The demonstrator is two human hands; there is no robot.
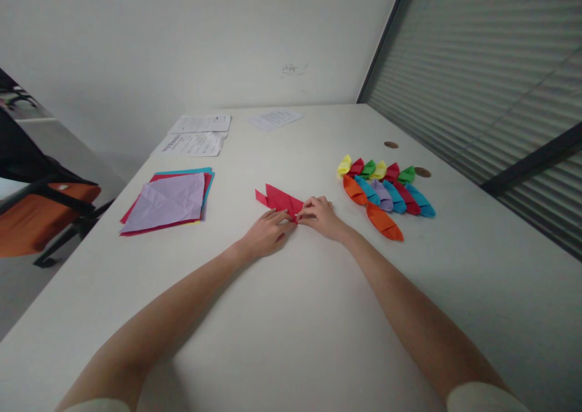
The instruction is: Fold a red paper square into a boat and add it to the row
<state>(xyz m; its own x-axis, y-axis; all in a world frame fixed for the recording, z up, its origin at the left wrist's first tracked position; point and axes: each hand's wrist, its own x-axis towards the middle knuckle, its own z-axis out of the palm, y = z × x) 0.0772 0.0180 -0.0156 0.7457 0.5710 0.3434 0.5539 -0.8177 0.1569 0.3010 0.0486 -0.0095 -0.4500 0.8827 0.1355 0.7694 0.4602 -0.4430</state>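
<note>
A partly folded red paper (pixel 278 200) lies flat on the white table (pixel 295 315) in front of me. My left hand (pixel 265 233) rests on the table with its fingers stretched flat, the tips pressing the paper's near edge. My right hand (pixel 321 214) has its fingers curled and pinched on the paper's near right corner. Both hands meet at that corner.
A stack of coloured paper sheets (pixel 170 200), lilac on top, lies at the left. Several folded paper boats (pixel 386 191) in many colours lie in rows at the right. Printed sheets (pixel 197 134) sit at the far edge. An orange chair (pixel 40 215) stands left of the table.
</note>
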